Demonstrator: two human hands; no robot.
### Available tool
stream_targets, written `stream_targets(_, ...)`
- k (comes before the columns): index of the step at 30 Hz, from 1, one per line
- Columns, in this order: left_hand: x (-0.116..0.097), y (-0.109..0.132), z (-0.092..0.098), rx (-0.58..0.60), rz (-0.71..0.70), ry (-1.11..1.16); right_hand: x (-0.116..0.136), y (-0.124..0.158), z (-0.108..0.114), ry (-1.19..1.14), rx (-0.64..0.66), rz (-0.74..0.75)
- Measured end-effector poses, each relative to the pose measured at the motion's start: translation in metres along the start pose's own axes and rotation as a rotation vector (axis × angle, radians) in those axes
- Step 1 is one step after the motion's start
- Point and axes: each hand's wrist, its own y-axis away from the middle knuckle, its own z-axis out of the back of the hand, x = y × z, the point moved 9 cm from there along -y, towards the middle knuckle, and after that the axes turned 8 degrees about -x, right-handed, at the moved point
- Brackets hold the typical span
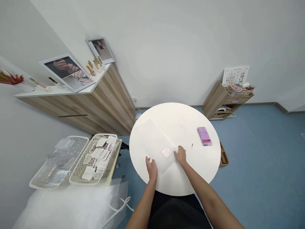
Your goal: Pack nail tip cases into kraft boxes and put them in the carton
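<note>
A small pale pink square (166, 152) lies on a thin whitish sheet (152, 140), which rests on the round white table (205, 165). My left hand (152, 168) is at the sheet's lower left, thumb and fingers apart, with nothing in it. At the sheet's right edge is my right hand (180, 155), its fingers bent close together against that edge. The fingertips are too small to show clearly what lies between them. A blurred purple item (204, 136) lies toward the table's right side.
Left of the table stand a basket of cards (73, 173) and a basket of clear plastic (35, 179). A wooden cabinet (114, 98) is behind them. A small shelf unit (213, 100) stands at the back right.
</note>
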Motion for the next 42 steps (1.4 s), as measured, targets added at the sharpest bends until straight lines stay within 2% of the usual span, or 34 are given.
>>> stream_targets(4, -0.013, -0.01, 0.003, -0.056, -0.016, -0.062, 0.009, -0.002, -0.018, -0.024, 0.114, 0.04)
stream_targets(8, -0.018, -0.026, 0.025, -0.042, -0.072, -0.161, 0.025, 0.017, -0.021, -0.06, 0.156, 0.04)
stream_targets(13, -0.007, -0.035, 0.064, -0.023, -0.164, -0.286, 0.051, 0.03, -0.014, -0.054, 0.087, 0.146)
stream_targets(17, -0.016, -0.025, 0.073, -0.035, -0.288, -0.493, 0.059, 0.029, -0.017, -0.021, 0.021, 0.211)
stream_targets(19, -0.029, -0.015, 0.062, -0.001, -0.414, -0.582, 0.06, 0.029, -0.025, -0.005, 0.008, 0.246)
stream_targets(21, -0.038, -0.001, 0.038, 0.112, -0.546, -0.629, 0.059, 0.029, -0.034, 0.01, 0.003, 0.274)
stream_targets(24, -0.033, 0.014, 0.005, 0.251, -0.587, -0.709, 0.053, 0.029, -0.039, -0.011, -0.028, 0.298)
stream_targets(27, -0.02, 0.02, -0.015, 0.301, -0.549, -0.772, 0.04, 0.024, -0.027, -0.061, -0.091, 0.291)
stream_targets(30, -0.019, 0.026, -0.027, 0.313, -0.574, -0.778, 0.023, 0.014, -0.007, -0.104, -0.138, 0.266)
stream_targets(35, -0.035, 0.039, -0.044, 0.326, -0.608, -0.77, 0.011, 0.003, 0.018, -0.171, -0.161, 0.281)
stream_targets(42, -0.057, 0.07, -0.085, 0.41, -0.731, -0.673, 0.017, 0.005, 0.028, -0.254, -0.142, 0.303)
